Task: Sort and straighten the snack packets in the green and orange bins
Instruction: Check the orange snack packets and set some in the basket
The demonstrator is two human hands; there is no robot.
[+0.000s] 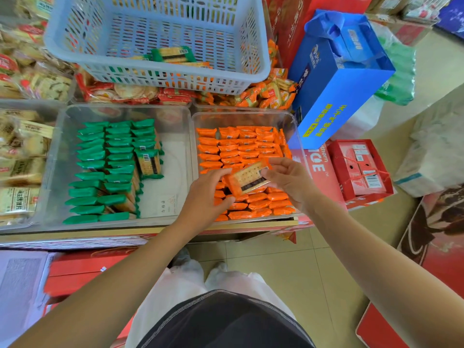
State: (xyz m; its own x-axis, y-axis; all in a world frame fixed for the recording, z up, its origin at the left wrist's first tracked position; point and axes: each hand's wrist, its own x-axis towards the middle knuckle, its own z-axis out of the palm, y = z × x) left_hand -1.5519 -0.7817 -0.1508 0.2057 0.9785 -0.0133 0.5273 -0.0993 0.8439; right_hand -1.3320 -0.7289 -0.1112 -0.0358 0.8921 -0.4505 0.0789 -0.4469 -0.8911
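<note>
Setting: I am looking down on a shop aisle, with a pale tiled floor [276, 272] in the lower half of the frame and a low display stand across the middle.
Basket: a grey-blue lattice basket [155, 79] fills the upper centre, resting on loose snack packs. A single green packet [173, 54] lies inside it.
Gift bag: a blue gift bag [334, 96] leans at the upper right, just beside the orange bin.
Green bin: a clear bin [57, 151] at centre left. The green packets [100, 169] stand on edge in rows along its left part.
Orange bin: a clear bin [241, 115] at centre, touching the green bin's right wall. The orange packets [241, 146] fill it in rows.
Red box: a red carton [359, 167] sits right of centre, near the orange bin.
Left hand: my view shows the left hand [203, 197] curled round the left end of the orange cracker packet [248, 178].
Right hand: the right hand [291, 182] pinches the packet's right end between thumb and fingers.
Held packet: it is face up and tilted, just above the near rows of the orange bin.
</note>
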